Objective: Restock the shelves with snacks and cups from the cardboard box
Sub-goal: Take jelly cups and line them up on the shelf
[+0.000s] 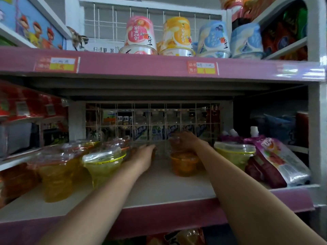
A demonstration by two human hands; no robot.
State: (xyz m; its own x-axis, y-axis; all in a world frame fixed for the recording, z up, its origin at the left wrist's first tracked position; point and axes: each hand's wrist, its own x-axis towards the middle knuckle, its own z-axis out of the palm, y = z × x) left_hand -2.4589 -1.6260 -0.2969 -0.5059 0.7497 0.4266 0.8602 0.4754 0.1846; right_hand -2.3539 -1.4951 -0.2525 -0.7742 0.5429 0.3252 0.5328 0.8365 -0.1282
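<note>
Mid-restock on the middle shelf [177, 188]: right hand [184, 141] clasping an orange jelly cup [184, 163] stacked deep by the wire grid [152, 121], left hand [144, 157] loose-fingered beside the yellow cups [102, 165]; next, probably letting go and withdrawing gently.

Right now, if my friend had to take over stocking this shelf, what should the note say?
Left hand: reaching deep into the middle shelf, fingers near a cup at the back; whether it grips is unclear.
Right hand: resting on top of a cup stacked on the orange jelly cup.
Done: yellow jelly cups stand on the left, another yellow cup on the right beside the purple pouches.
Left: the middle gap on that shelf is still to be filled. The cardboard box is out of view.
</note>
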